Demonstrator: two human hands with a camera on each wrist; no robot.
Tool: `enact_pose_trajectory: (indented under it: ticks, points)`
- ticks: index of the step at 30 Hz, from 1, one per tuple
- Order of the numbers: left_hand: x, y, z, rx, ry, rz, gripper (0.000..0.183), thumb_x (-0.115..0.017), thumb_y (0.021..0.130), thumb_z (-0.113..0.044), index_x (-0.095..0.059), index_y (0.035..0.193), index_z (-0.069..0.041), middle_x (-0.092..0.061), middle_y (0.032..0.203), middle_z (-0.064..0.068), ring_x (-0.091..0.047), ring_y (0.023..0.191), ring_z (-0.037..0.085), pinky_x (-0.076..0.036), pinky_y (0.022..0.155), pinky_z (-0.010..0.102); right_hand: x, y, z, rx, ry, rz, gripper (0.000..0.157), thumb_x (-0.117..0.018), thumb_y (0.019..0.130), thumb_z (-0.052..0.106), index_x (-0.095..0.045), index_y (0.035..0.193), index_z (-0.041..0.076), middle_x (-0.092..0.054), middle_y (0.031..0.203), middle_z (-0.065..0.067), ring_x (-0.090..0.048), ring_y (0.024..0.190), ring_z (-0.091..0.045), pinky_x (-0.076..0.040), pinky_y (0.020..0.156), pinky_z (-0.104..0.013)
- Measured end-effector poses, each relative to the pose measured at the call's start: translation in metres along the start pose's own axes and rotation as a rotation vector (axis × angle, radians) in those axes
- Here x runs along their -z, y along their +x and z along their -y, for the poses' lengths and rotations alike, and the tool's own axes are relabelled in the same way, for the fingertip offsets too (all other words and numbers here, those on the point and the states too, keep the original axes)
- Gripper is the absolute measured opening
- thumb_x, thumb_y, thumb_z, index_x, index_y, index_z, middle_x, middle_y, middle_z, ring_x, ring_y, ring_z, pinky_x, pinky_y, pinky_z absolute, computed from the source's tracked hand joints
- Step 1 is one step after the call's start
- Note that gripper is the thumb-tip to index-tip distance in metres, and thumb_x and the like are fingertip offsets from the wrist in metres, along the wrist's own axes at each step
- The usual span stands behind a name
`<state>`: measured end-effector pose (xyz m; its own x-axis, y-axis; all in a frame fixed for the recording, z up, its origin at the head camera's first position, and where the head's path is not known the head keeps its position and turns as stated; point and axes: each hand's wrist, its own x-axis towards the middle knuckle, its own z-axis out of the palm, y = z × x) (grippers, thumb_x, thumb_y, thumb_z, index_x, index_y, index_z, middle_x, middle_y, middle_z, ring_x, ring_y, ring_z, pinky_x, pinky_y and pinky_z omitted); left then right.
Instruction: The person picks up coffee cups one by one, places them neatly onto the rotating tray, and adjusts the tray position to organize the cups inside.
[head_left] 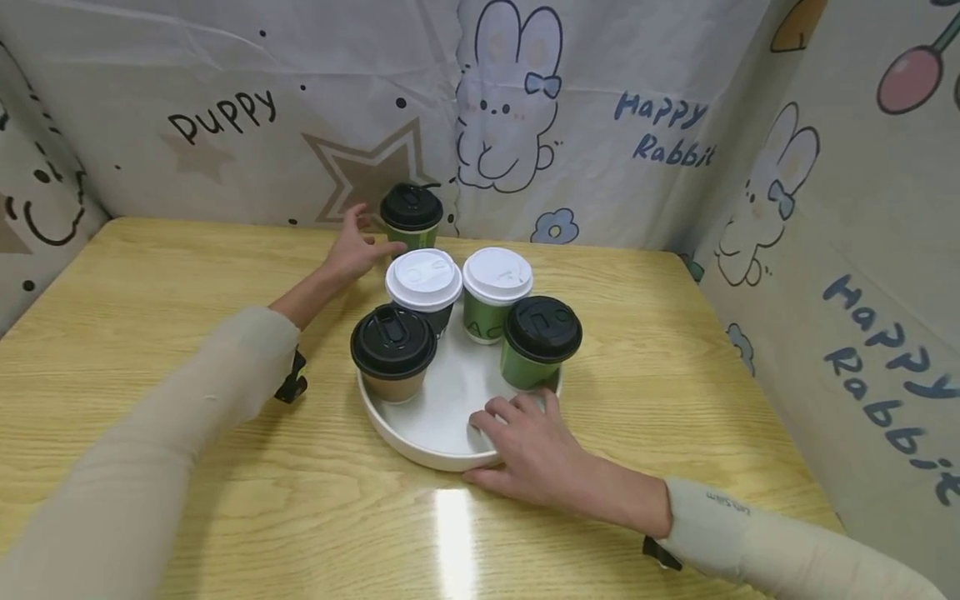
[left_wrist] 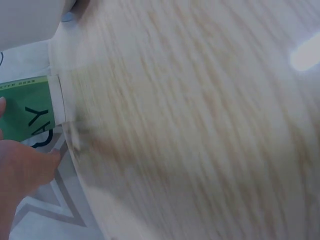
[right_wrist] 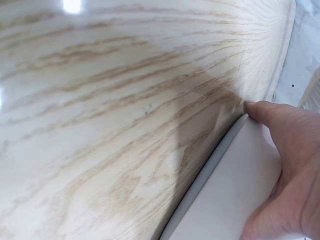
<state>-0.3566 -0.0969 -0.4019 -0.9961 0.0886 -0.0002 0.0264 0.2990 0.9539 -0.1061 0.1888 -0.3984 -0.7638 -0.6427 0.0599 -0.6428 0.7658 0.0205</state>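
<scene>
Behind the round white tray, a green paper cup with a black lid stands upright near the table's back edge. My left hand is at this cup's left side, fingers spread and thumb reaching along its front. In the left wrist view the thumb lies beside the green cup, apart from its wall. My right hand grips the tray's near right rim, thumb outside and fingers over the inside. The right wrist view shows the tray's wall within that grip.
On the tray stand a brown cup with black lid, a dark cup with white lid, a green cup with white lid and a green cup with black lid. A printed cloth hangs behind the wooden table.
</scene>
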Motion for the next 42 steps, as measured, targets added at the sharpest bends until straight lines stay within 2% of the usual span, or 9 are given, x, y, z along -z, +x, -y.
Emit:
enact_pose_trajectory:
  ticks: [5,12,27,35,42]
  points:
    - [-0.007,0.002,0.001,-0.022,-0.026,0.004,0.100,-0.074,0.090,-0.013,-0.001,0.158,-0.007,-0.019,0.157,0.026,-0.027,0.141,0.045,-0.027,0.116,0.049,0.001,0.000,0.001,-0.003,0.007,0.016,0.060,-0.066,0.085,0.066,-0.063,0.123,0.020,-0.060,0.118,-0.002,-0.057,0.102,-0.027,-0.038,0.095,-0.062]
    - [-0.016,0.007,0.000,-0.094,-0.041,0.011,0.092,-0.074,0.089,-0.009,-0.011,0.155,-0.002,-0.028,0.154,0.023,-0.027,0.142,0.033,-0.025,0.118,0.041,0.001,0.000,0.001,0.001,-0.009,0.008,0.060,-0.066,0.085,0.066,-0.063,0.122,0.020,-0.060,0.117,-0.001,-0.057,0.101,-0.026,-0.039,0.094,-0.060]
    - [-0.026,0.007,-0.008,-0.068,-0.042,-0.017,0.084,-0.076,0.088,-0.011,-0.022,0.151,0.000,-0.036,0.147,0.022,-0.038,0.134,0.035,-0.036,0.112,0.043,0.001,0.000,0.000,0.006,-0.010,0.011,0.059,-0.065,0.085,0.066,-0.063,0.122,0.020,-0.060,0.117,-0.001,-0.057,0.101,-0.026,-0.039,0.094,-0.059]
    - [-0.013,-0.006,-0.016,-0.083,-0.065,-0.053,0.087,-0.078,0.086,-0.015,-0.022,0.151,-0.003,-0.034,0.149,0.020,-0.035,0.137,0.033,-0.032,0.114,0.043,0.002,0.001,0.002,-0.001,0.004,0.015,0.060,-0.067,0.084,0.065,-0.063,0.121,0.019,-0.060,0.117,-0.002,-0.057,0.101,-0.027,-0.038,0.094,-0.061]
    - [0.004,-0.019,-0.018,-0.088,-0.038,-0.077,0.087,-0.078,0.087,-0.018,-0.023,0.152,-0.003,-0.033,0.151,0.019,-0.032,0.140,0.032,-0.032,0.114,0.043,0.003,0.001,0.004,-0.016,0.031,0.026,0.058,-0.070,0.084,0.062,-0.063,0.121,0.019,-0.060,0.118,-0.003,-0.056,0.103,-0.028,-0.037,0.095,-0.063]
